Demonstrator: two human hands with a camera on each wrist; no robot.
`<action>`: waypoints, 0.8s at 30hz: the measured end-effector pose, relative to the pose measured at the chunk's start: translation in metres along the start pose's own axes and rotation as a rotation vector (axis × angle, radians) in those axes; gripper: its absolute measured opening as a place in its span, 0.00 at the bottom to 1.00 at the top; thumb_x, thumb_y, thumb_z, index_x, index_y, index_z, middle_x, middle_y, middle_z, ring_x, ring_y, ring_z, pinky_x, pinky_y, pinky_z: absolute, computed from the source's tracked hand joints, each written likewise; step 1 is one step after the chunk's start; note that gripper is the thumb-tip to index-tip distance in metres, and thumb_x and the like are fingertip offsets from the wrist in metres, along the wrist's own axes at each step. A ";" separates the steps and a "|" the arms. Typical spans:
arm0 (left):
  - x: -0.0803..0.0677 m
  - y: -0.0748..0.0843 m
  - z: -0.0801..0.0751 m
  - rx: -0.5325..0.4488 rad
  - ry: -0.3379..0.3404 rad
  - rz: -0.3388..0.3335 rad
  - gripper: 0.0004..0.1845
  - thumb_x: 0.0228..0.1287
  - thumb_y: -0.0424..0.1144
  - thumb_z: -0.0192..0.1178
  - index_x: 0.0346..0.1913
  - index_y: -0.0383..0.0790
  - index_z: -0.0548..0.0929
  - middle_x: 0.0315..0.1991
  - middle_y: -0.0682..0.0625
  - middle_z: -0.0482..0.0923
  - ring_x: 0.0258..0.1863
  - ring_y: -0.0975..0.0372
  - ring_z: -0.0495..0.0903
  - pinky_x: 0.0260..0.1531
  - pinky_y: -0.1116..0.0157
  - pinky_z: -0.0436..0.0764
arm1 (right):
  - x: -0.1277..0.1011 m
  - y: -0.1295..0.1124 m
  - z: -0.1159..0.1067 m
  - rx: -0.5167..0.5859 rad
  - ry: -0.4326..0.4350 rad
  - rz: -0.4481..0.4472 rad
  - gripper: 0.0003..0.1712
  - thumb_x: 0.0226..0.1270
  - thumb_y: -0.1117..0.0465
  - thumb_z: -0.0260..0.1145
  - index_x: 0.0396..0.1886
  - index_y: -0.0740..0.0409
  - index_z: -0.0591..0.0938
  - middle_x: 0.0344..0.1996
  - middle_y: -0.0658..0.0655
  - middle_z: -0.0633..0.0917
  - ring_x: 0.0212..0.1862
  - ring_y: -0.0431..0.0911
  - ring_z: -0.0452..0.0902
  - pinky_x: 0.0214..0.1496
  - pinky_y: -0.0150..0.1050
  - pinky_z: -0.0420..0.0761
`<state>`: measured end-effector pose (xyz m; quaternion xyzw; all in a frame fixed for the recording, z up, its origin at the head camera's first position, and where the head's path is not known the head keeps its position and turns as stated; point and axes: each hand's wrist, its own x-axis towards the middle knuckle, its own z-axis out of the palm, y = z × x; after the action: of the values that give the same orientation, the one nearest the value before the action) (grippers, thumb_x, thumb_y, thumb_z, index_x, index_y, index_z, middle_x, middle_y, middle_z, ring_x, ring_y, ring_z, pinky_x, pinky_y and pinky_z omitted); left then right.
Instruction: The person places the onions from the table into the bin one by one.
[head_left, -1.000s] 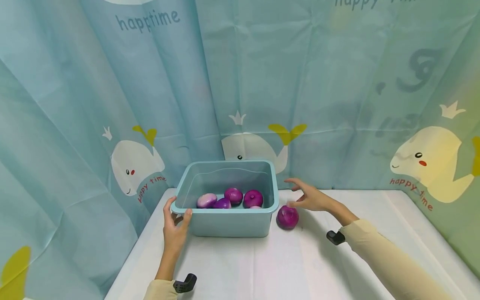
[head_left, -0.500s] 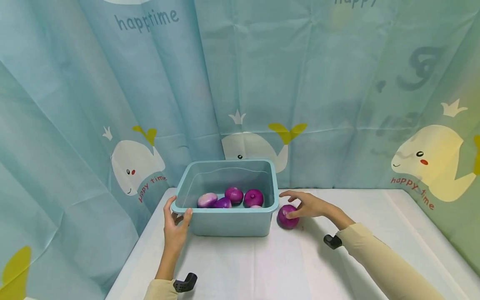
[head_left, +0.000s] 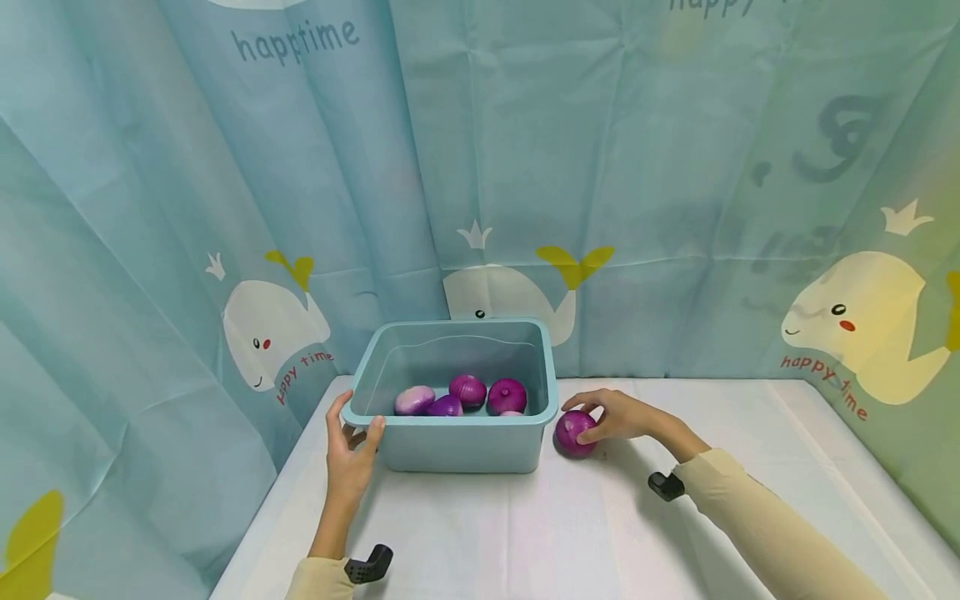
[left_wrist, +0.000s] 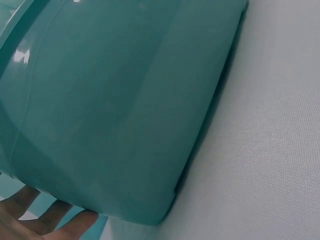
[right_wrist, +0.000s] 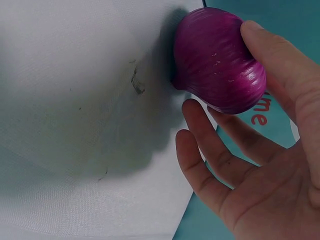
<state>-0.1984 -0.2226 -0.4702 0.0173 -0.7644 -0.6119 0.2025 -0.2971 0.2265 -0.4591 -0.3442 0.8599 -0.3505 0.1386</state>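
A purple onion [head_left: 573, 433] sits on the white table just right of a light blue plastic bin [head_left: 457, 446]. My right hand [head_left: 618, 415] has its thumb on the near side of this onion and its fingers curved over the far side. In the right wrist view the thumb presses the onion [right_wrist: 217, 60] against the fingers behind it, while the other fingers spread below. My left hand [head_left: 351, 467] holds the bin's front left corner, thumb at the front and fingers along the left side. Several onions lie in the bin, among them a pale one [head_left: 415, 401] and a dark one [head_left: 507, 397].
Blue curtains [head_left: 660, 192] with printed whales hang behind and beside the white table [head_left: 585, 525]. The back of the bin stands close to the rear curtain. Small dark scraps [right_wrist: 136, 82] lie on the table near the onion.
My right hand has come down and forward from above the onion, and its thumb and fingers have closed round it. The left hand and the bin have stayed put.
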 end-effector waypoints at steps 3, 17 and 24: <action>0.000 0.002 -0.001 -0.004 -0.004 0.000 0.40 0.73 0.41 0.62 0.80 0.56 0.52 0.76 0.39 0.58 0.66 0.40 0.69 0.44 0.74 0.74 | 0.000 -0.001 0.000 0.004 -0.005 0.009 0.30 0.61 0.59 0.78 0.62 0.62 0.80 0.54 0.63 0.84 0.48 0.54 0.85 0.47 0.37 0.83; 0.000 0.003 0.000 -0.011 -0.005 -0.009 0.40 0.73 0.41 0.62 0.80 0.55 0.53 0.77 0.40 0.57 0.68 0.40 0.67 0.45 0.74 0.73 | -0.004 -0.005 -0.007 -0.023 -0.046 0.047 0.28 0.60 0.60 0.78 0.59 0.57 0.80 0.52 0.61 0.84 0.46 0.51 0.83 0.47 0.42 0.83; -0.002 0.003 0.000 -0.007 -0.009 0.000 0.40 0.73 0.42 0.62 0.80 0.56 0.53 0.77 0.39 0.57 0.67 0.39 0.68 0.47 0.66 0.76 | -0.015 -0.013 -0.025 -0.084 -0.050 0.075 0.27 0.60 0.61 0.78 0.58 0.54 0.80 0.50 0.60 0.83 0.49 0.53 0.81 0.47 0.45 0.85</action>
<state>-0.1955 -0.2215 -0.4684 0.0137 -0.7631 -0.6147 0.1989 -0.2916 0.2430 -0.4322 -0.3260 0.8823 -0.3000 0.1588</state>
